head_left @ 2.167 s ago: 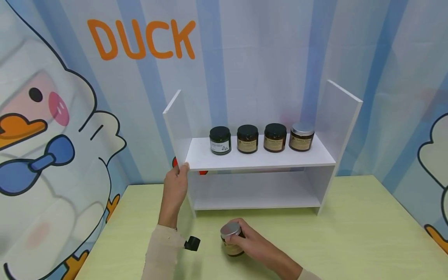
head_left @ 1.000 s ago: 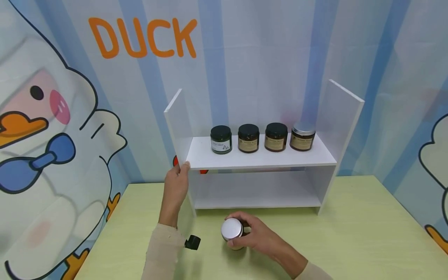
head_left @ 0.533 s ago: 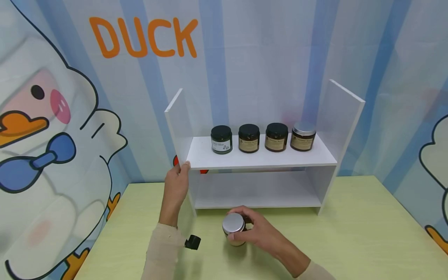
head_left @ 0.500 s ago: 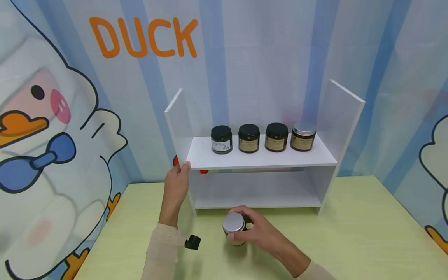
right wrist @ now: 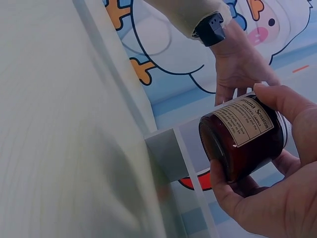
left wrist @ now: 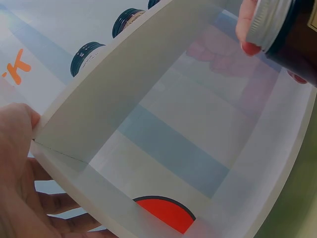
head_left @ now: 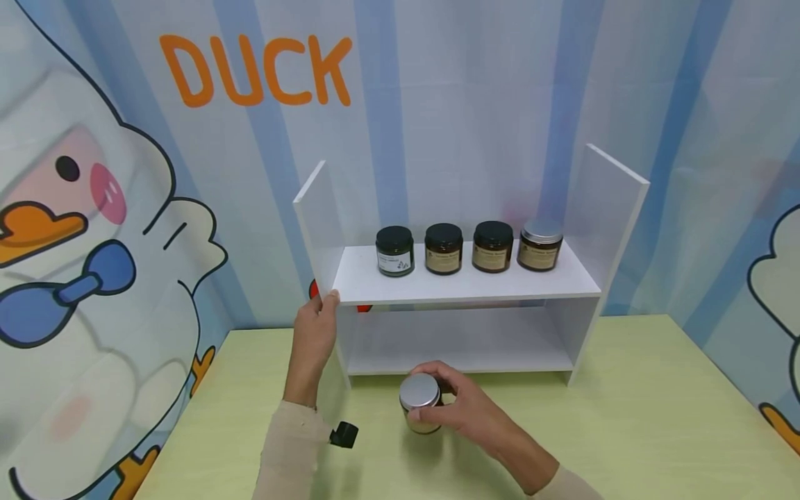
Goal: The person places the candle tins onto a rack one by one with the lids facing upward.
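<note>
The right hand (head_left: 465, 410) has its fingers curled round a brown jar (head_left: 420, 404) with a shiny silver lid. A little while back the jar sat lower and closer to the person, down on the green counter (head_left: 656, 430). Now it is lifted a bit and has moved toward the white shelf (head_left: 462, 283), and it hangs just in front of the bottom opening. The wrist view shows the jar (right wrist: 243, 136) tipped on its side in the hand (its paper label faces up).

The left hand (head_left: 315, 332) has not moved. It grips the left wall of the shelf, with the thumb on the front edge, and it looks like it is holding the shelf steady.

Four more jars (head_left: 469, 248) stand in a row on the top board, same as before. So the jar looks to be on its way to the shelf, but it is not on it yet.
</note>
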{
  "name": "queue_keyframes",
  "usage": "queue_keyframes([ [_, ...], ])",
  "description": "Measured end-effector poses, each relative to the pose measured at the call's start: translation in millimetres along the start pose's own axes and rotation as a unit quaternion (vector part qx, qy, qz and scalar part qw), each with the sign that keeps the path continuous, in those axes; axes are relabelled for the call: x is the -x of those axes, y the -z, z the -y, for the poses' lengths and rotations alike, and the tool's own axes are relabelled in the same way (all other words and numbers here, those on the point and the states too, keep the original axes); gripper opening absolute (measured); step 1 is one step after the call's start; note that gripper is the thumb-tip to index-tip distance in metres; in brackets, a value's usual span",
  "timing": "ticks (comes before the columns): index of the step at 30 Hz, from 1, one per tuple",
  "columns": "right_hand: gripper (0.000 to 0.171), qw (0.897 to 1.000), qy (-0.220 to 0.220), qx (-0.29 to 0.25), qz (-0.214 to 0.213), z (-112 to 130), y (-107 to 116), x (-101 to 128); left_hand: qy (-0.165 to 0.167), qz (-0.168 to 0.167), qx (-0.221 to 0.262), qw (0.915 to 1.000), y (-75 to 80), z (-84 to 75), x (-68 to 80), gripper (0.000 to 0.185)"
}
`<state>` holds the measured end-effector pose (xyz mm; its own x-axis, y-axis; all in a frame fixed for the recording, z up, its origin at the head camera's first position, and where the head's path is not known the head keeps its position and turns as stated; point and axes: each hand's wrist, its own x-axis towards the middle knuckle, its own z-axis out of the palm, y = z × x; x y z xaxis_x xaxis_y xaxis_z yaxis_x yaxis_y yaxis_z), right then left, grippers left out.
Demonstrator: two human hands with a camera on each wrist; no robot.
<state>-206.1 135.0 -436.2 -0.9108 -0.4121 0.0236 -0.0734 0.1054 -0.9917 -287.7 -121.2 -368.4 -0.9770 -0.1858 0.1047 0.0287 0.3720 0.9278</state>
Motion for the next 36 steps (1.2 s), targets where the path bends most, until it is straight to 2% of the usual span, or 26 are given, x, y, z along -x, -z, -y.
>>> queue_keyframes([
  [10,0.052,1.0,0.007,0.013,-0.023,12,3,1,0.004,-0.002,0.0,1.0,-0.7,0.2,-0.2,0.059],
  [21,0.061,1.0,0.002,0.001,-0.027,27,8,0,0.006,-0.001,-0.004,1.0,-0.3,-0.2,-0.8,0.06],
  [28,0.06,0.999,0.0,0.008,-0.035,36,9,-1,0.0,-0.001,-0.004,1.0,-0.3,0.2,-0.5,0.059],
  [36,0.057,0.998,0.019,0.017,-0.052,44,9,-4,-0.003,0.0,0.003,1.0,0.0,-0.2,0.6,0.059],
])
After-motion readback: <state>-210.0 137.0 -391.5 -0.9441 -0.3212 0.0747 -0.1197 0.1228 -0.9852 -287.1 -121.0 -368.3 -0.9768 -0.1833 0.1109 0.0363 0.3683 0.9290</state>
